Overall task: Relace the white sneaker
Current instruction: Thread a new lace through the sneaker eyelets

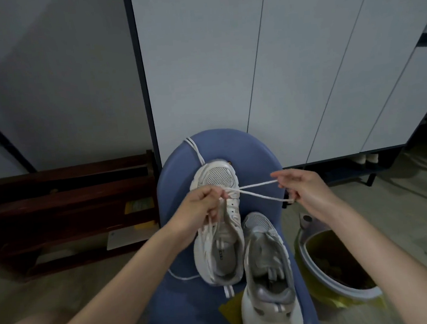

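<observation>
Sneaker: the white sneaker (218,222) is set on a blue seat (252,148), toe pointing away, heel toward the person; a second sneaker (266,267) lies just beside it on the right, touching it.
Lace: a white lace (258,191) is seen running from the lowest eyelets near the toe, two strands stretched out to the right; other lengths trail past the toe at the far rim and off the near left edge of the seat.
Step in hand: judged as early lacing, only the rows nearest the toe being threaded; upper eyelets appear unlaced, though this is partly hidden.
Next move: slack is probably to be drawn through and evened, then a free end fed into the next eyelet up; a steady shoe and a fine pinch on the lace tip are called for.
Left hand (203,203): fingers curled, lace pinched right at the eyelet row, the hand resting on the sneaker's left side.
Right hand (301,185): held apart from the shoe, both stretched strands pinched between thumb and fingers, pulled taut sideways.
Surroundings: a lined bin (337,262) is noted to the right, a dark wooden rack (65,211) to the left.
</observation>
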